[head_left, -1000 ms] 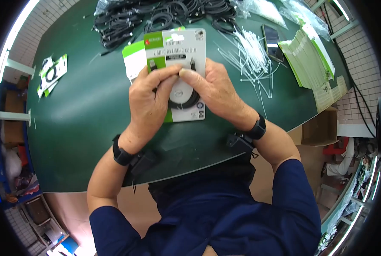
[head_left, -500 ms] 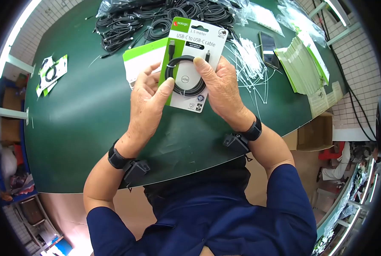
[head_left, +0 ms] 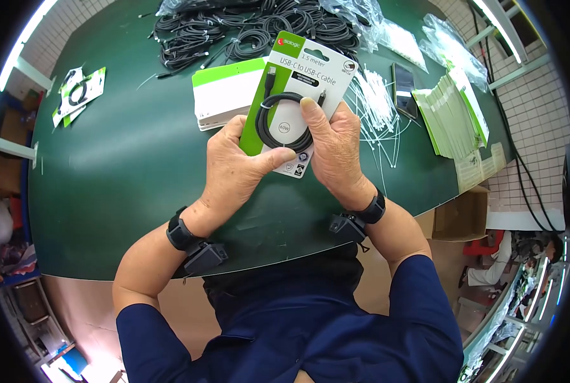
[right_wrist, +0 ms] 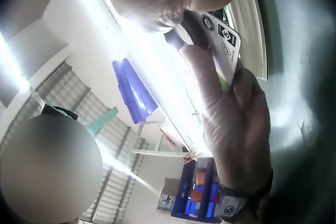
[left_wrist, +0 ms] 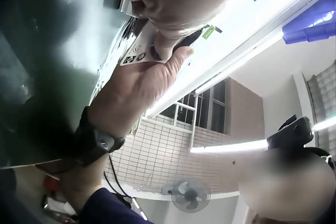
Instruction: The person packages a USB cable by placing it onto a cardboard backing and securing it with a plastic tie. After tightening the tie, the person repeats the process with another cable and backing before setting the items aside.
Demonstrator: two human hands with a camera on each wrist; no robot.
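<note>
Both hands hold one green and white card (head_left: 284,127) printed "USB-C to USB-C cable", tilted a little to the right, with a coiled black cable (head_left: 265,133) on its front. The left hand (head_left: 235,163) grips the lower left, its thumb across the bottom of the coil. On the right side the right hand (head_left: 337,148) pinches the card, thumb on the front near the top of the coil. In the left wrist view the card (left_wrist: 142,45) shows beside the right hand (left_wrist: 137,90); the right wrist view shows its lower corner (right_wrist: 227,50) by the left hand (right_wrist: 231,124).
A stack of white and green cards (head_left: 224,96) lies behind the left hand. Black cables (head_left: 247,45) are heaped at the back. White zip ties (head_left: 377,105), a phone (head_left: 404,89) and a row of folded cards (head_left: 448,118) lie right; packed cards (head_left: 79,96) lie left.
The card first moved up and tilted, uncovering its front, then shifted right. The left thumb has moved from the left edge onto the lower part of the coil.
</note>
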